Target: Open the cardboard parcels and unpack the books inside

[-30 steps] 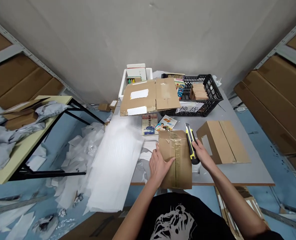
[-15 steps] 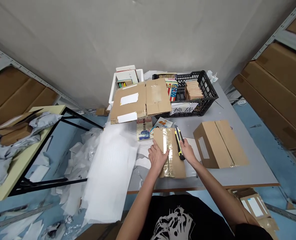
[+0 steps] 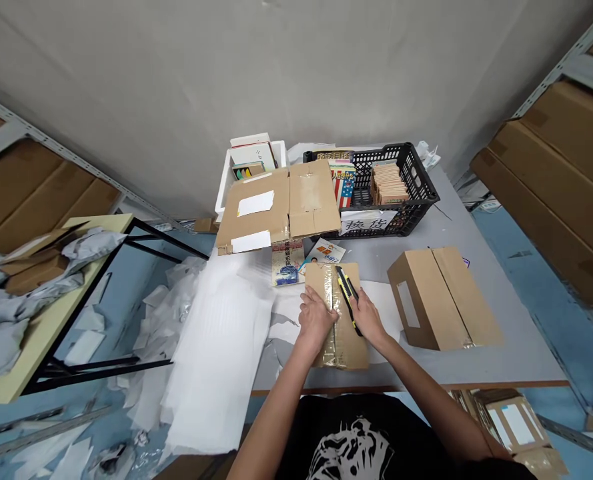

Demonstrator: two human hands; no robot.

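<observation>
A flat cardboard parcel (image 3: 352, 347), sealed down the middle with shiny clear tape, lies at the table's front edge. My left hand (image 3: 317, 316) rests on its left side with fingers and thumb apart, pressing on the cardboard. In my right hand (image 3: 369, 316) is a black and yellow box cutter (image 3: 347, 293), its tip over the upper part of the parcel near the tape seam. Whether the blade touches the tape I cannot tell. Just beyond the parcel lie a book (image 3: 287, 263) and a colourful booklet (image 3: 326, 251).
Right of the parcel stands a closed cardboard box (image 3: 439, 300). Behind are a black crate (image 3: 406, 213) of books, a white bin (image 3: 225, 180) and a flattened carton (image 3: 281, 203). White foam sheets (image 3: 216, 353) hang over the front edge. A side table (image 3: 96, 247) holds grey mailers.
My right hand has moved left with the box cutter, bringing it from the parcel's right edge to over the tape seam. My left hand stays on the parcel.
</observation>
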